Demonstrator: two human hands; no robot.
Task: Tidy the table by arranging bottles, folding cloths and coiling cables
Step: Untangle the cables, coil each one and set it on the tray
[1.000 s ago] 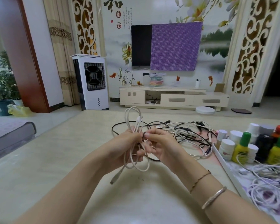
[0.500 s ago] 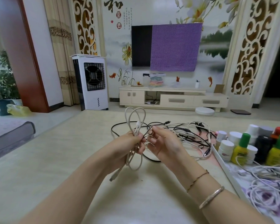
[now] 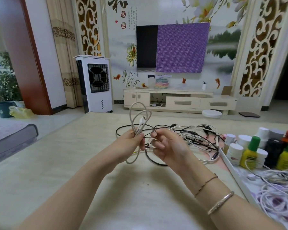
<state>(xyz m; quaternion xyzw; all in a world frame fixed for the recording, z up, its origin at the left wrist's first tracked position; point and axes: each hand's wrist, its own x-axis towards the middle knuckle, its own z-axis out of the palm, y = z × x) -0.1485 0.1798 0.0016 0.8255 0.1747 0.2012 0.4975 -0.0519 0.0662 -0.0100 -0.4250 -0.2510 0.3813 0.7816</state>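
Observation:
My left hand point(image 3: 129, 144) grips a beige cable point(image 3: 134, 117) gathered into loops that stand up above the fist and hang below it, held above the table point(image 3: 57, 163). My right hand point(image 3: 166, 146) is just to its right with fingers curled, pinching a strand of the same cable near the left hand. Behind both hands lies a tangle of black and white cables point(image 3: 189, 136). Bottles point(image 3: 250, 151) with white, green and red caps stand grouped at the right.
A white tray point(image 3: 229, 165) at the right edge carries the bottles and a heap of white cables point(image 3: 276, 193). Beyond the table are a TV stand point(image 3: 179, 101), an air cooler point(image 3: 95, 83) and a grey cushion point(image 3: 10, 138) at the left.
The dangling tail of the beige cable has been drawn up, so the lower loop is shorter. Both hands rose slightly and the right hand's fingers curled closer to the left fist.

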